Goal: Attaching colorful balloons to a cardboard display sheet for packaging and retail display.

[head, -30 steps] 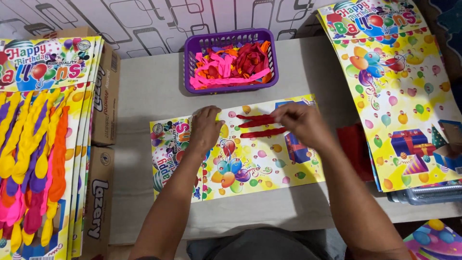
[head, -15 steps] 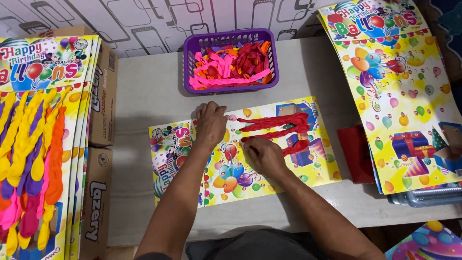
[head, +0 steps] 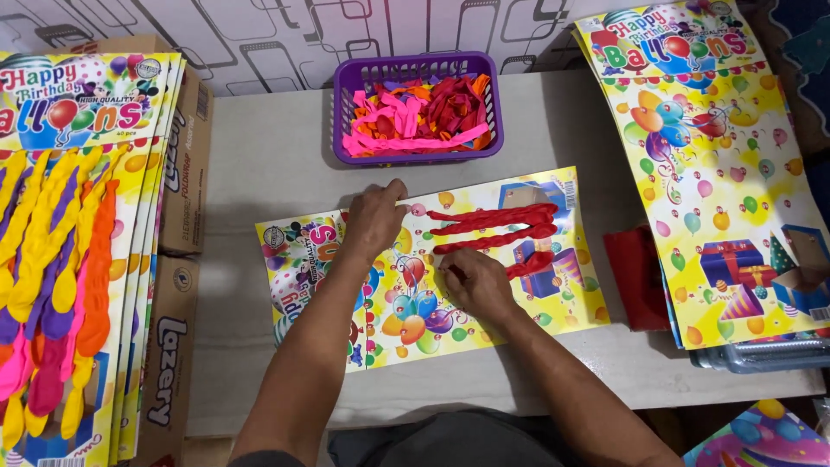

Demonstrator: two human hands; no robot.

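Three long red balloons lie in rows on printed card mid-surface, two a second ago | right hand fingers pinched on third's end | left hand flat, pinning card | purple basket behind.

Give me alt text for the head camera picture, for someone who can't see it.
A person's left hand presses down a colourful balloon-print card on a pale table while the right hand fixes the third of three long red balloons onto it. Behind sits a purple basket of loose balloons; a stack of filled cards lies left, empty cards right.
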